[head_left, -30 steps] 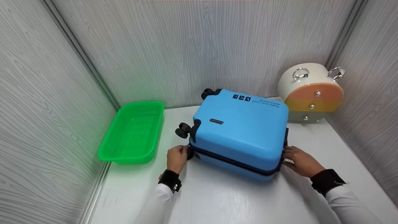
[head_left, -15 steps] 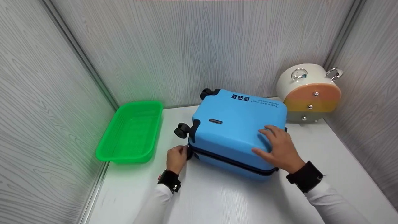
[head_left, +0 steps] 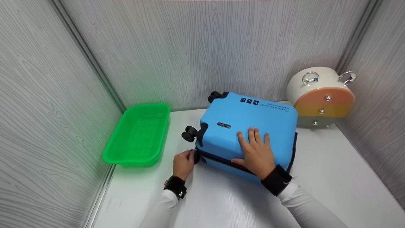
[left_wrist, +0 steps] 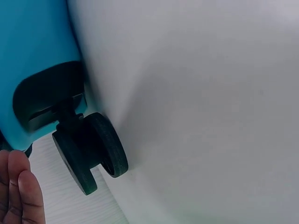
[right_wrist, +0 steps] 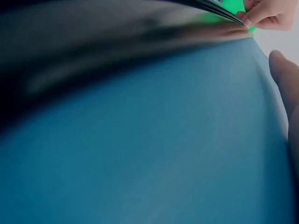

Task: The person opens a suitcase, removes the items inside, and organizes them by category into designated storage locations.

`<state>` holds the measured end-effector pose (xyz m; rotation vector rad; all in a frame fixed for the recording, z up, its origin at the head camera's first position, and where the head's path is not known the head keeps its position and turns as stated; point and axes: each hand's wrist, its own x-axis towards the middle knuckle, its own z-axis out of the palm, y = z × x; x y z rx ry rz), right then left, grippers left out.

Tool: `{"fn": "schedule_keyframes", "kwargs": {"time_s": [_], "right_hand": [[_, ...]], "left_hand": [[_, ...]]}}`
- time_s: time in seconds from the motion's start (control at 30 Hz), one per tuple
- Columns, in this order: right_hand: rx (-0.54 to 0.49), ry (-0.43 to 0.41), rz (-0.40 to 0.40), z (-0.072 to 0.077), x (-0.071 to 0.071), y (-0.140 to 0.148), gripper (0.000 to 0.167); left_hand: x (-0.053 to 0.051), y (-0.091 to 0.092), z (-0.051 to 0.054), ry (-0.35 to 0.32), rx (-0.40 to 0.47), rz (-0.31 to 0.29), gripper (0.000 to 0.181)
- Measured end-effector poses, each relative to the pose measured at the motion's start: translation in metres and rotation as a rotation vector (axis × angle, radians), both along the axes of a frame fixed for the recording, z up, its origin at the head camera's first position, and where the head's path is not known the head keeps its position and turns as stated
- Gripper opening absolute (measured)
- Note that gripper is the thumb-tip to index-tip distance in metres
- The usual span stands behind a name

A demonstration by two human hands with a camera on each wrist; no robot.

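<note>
A light blue hard-shell suitcase [head_left: 246,120] lies flat on the white table, its black wheels toward the left. At its near left corner my left hand [head_left: 183,164] pinches the end of the black zipper [right_wrist: 224,13] between thumb and finger; the exact bit held is too small to make out. The left wrist view shows a black double wheel [left_wrist: 88,149] beside that hand's fingertips. My right hand [head_left: 258,155] rests with spread fingers on the suitcase's top near its front edge, the thumb reaching down toward the zipper seam.
To the left stands a green plastic basket [head_left: 136,136] against the back and side walls. A rounded white drawer box [head_left: 319,98] with an orange, yellow and grey front sits in the back right corner. Wood-grain panels [head_left: 190,47] enclose the table.
My right hand has left the suitcase's right side and moved left onto its top near the front edge. My left hand stays at the near left corner.
</note>
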<state>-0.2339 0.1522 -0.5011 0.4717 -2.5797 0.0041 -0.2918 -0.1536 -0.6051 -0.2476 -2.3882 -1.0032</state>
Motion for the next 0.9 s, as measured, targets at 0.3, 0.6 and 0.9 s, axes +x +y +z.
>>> {"fn": "schedule_keyframes", "kwargs": {"time_s": [0.3,0.6,0.9], "right_hand": [[0.041,0.052,0.062,-0.001,-0.003,0.008,0.106],[0.012,-0.032,0.154,0.005,-0.009,0.024,0.105],[0.028,-0.038,0.179,0.005,-0.009,0.024,0.104]], "left_hand": [[0.010,0.001,-0.004,0.029,-0.019,0.015,0.022],[0.029,-0.011,-0.007,0.142,-0.092,-0.019,0.017],[0.001,-0.018,-0.004,-0.007,-0.014,-0.001,0.032]]}}
